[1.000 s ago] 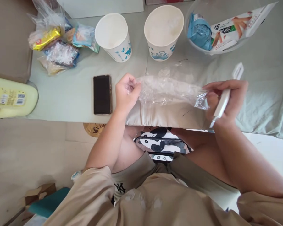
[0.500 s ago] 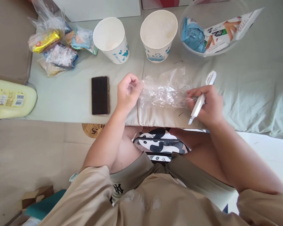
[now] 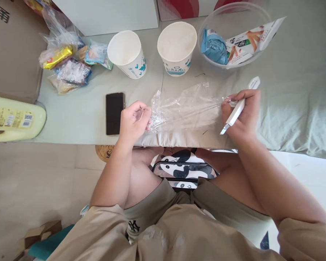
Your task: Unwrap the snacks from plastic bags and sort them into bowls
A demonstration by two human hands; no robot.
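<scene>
Stretched between my hands, just over the cloth-covered table [image 3: 78, 119], is a clear plastic bag or sheet [image 3: 187, 108]. My left hand [image 3: 134, 121] pinches its crumpled left end. At the other end, the thumb and fingertips of my right hand [image 3: 243, 112] grip the film. That same hand also holds a white utility knife [image 3: 236, 113], tilted, with a short blade showing at its lower end. Beyond the film stand two white paper cups with blue print, a left cup [image 3: 126, 54] and a right cup [image 3: 177, 49].
A dark phone [image 3: 115, 113] lies left of my left hand. Bagged snacks [image 3: 70, 65], a pale yellow jug [image 3: 16, 117] and a cardboard box [image 3: 13, 54] are on the left. At the back right, a clear round tub [image 3: 235, 9] holds a blue packet and a white snack packet.
My hands have moved apart, the left one toward the phone, and the plastic is pulled from a crumpled bunch into a longer, tauter strip. The knife remains in my right hand.
</scene>
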